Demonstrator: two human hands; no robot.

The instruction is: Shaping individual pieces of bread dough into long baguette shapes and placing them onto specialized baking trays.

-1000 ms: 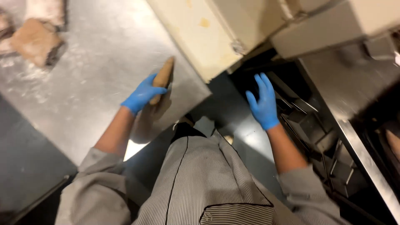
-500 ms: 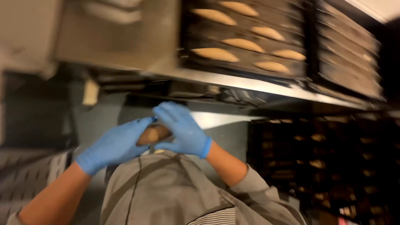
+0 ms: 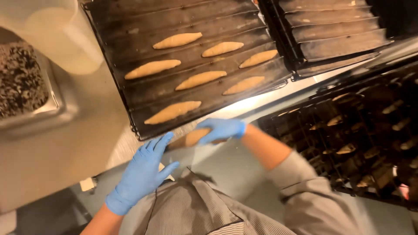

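Note:
My right hand (image 3: 221,129), in a blue glove, grips a long tan piece of shaped dough (image 3: 188,139) just below the front edge of a dark grooved baking tray (image 3: 130,93). My left hand (image 3: 143,172), also gloved in blue, hangs open beside the dough's left end, fingers spread, apart from it. Several shaped dough pieces (image 3: 173,111) lie in the tray's grooves in rows.
A second dark grooved tray (image 3: 335,30) sits to the right with no dough in it. A rack (image 3: 370,130) at lower right holds more trays with dough pieces. A metal pan of dark seeds (image 3: 21,82) and a pale tub (image 3: 52,30) stand at upper left.
The view has swung from the steel table to the baking trays. Both hands held the dough half a second ago; now only my right hand holds it, near the tray's front edge.

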